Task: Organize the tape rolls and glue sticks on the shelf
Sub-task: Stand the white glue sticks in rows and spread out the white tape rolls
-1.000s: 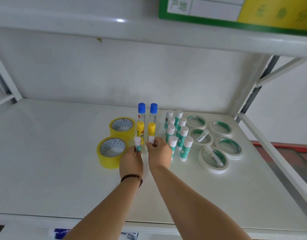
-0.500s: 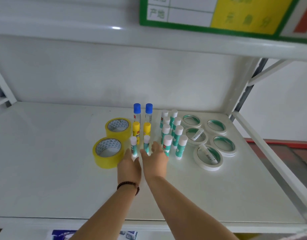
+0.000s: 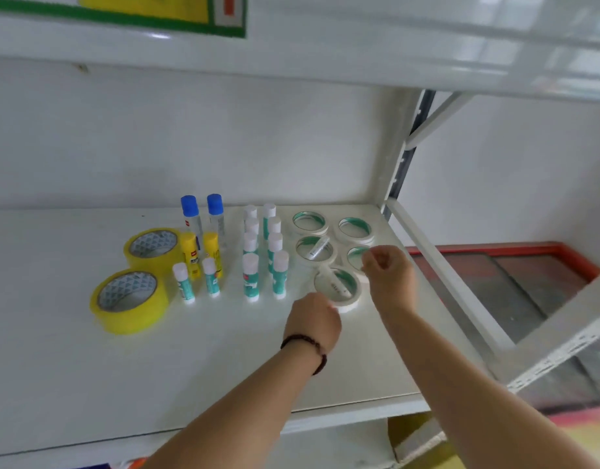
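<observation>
Two yellow tape rolls (image 3: 129, 299) (image 3: 153, 245) lie at the left of the white shelf (image 3: 55, 367). Beside them stand blue-capped glue tubes (image 3: 190, 211), yellow glue sticks (image 3: 189, 253) and two small teal sticks (image 3: 183, 282). Two rows of teal-and-white glue sticks (image 3: 251, 277) stand in the middle. Several flat white tape rolls (image 3: 310, 222) lie at the right. A glue stick lies across the nearest white roll (image 3: 337, 286), another across the roll (image 3: 316, 248) behind. My left hand (image 3: 314, 321) touches the nearest roll's front edge. My right hand (image 3: 390, 279) hovers at its right, fingers curled, empty.
The shelf's back wall is close behind the rows. A white upright and slanted brace (image 3: 424, 252) bound the right side, with a red-edged floor area (image 3: 515, 275) beyond. An upper shelf with a green-bordered sign (image 3: 156, 15) hangs overhead.
Both hands left the two small teal sticks standing and moved right to the nearest white tape roll. The camera view swung right too.
</observation>
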